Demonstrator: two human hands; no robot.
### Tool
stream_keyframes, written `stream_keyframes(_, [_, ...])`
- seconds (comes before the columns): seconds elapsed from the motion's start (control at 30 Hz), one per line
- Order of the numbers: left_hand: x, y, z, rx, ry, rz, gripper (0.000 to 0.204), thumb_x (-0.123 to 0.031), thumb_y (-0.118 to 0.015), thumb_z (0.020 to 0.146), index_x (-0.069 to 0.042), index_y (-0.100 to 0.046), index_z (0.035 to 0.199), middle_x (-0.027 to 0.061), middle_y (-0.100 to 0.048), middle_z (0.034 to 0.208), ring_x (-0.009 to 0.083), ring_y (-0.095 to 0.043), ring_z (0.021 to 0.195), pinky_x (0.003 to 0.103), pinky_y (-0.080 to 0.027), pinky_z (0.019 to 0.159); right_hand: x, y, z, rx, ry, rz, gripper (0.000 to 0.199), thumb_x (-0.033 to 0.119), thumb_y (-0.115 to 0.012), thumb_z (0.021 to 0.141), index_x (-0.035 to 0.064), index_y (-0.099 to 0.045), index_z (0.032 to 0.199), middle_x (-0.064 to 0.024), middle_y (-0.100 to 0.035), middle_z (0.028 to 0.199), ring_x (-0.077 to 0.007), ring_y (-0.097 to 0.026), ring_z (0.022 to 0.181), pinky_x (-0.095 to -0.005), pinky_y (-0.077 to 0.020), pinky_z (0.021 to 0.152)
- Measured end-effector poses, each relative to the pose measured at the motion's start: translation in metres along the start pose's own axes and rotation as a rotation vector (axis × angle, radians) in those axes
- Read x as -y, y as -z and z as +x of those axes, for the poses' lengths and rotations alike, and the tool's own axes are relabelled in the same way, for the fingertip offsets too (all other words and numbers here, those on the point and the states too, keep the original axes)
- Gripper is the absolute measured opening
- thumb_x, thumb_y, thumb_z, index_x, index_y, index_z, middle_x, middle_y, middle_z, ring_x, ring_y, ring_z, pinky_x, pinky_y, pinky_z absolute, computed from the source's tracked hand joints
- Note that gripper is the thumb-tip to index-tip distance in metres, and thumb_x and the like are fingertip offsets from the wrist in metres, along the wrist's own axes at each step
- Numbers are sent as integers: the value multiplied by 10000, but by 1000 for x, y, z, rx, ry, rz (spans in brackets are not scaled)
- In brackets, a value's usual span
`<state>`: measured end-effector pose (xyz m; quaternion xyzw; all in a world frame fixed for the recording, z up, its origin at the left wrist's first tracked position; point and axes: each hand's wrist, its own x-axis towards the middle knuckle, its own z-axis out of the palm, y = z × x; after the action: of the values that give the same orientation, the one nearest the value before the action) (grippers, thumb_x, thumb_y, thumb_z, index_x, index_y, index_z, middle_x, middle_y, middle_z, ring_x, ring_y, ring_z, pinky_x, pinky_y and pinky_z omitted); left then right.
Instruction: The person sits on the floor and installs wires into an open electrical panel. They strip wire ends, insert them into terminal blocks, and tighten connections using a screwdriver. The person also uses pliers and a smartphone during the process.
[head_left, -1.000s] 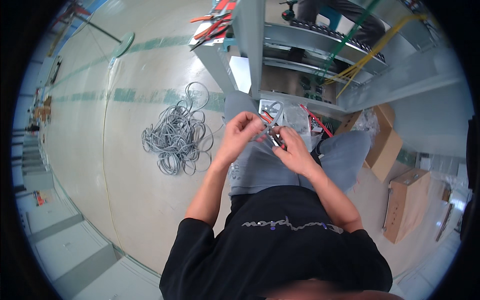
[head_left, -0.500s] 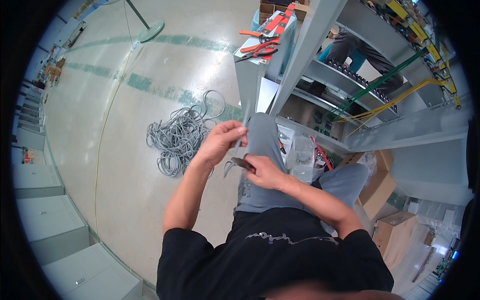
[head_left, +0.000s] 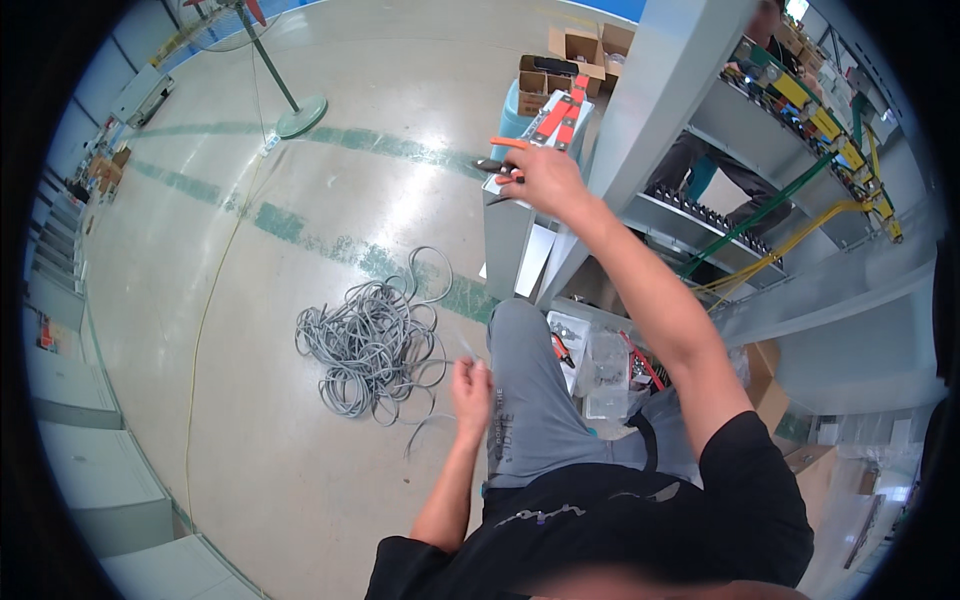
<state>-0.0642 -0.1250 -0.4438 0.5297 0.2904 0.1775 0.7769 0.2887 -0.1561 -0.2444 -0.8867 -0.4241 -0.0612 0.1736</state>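
Right hand (head_left: 548, 180) moved to pliers (head_left: 491, 166), grip unclear | left hand (head_left: 472, 393) pinching 1 cable (head_left: 466, 347) | 1 grey heap (head_left: 365, 345)

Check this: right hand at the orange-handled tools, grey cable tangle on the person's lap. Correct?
The place of the grey cable tangle is wrong: the head view shows it on the floor. The right hand is indeed at the orange-handled tools.
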Motion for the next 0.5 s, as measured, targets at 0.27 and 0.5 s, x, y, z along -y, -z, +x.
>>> stream_keyframes(0.27, [27, -20, -10, -33, -124, 337, 189, -176, -620, 1073, 10, -590, 1066, -18, -470, 685, 75, -416, 634, 293, -367, 561, -30, 6, 70, 287, 9, -170, 536, 420, -875, 772, 182, -779, 1243, -77, -786, 1116, -301, -721, 1105, -450, -568, 895])
stream_keyframes(0.5, [31, -17, -8, -21, -99, 276, 181, -184, -629, 1074, -7, -594, 1069, -35, -473, 715, 68, -416, 650, 278, -357, 567, -45, -10, 88, 345, 1, -154, 367, 255, -836, 758, 174, -825, 1116, -97, -792, 1061, -312, -726, 1092, -458, -580, 883])
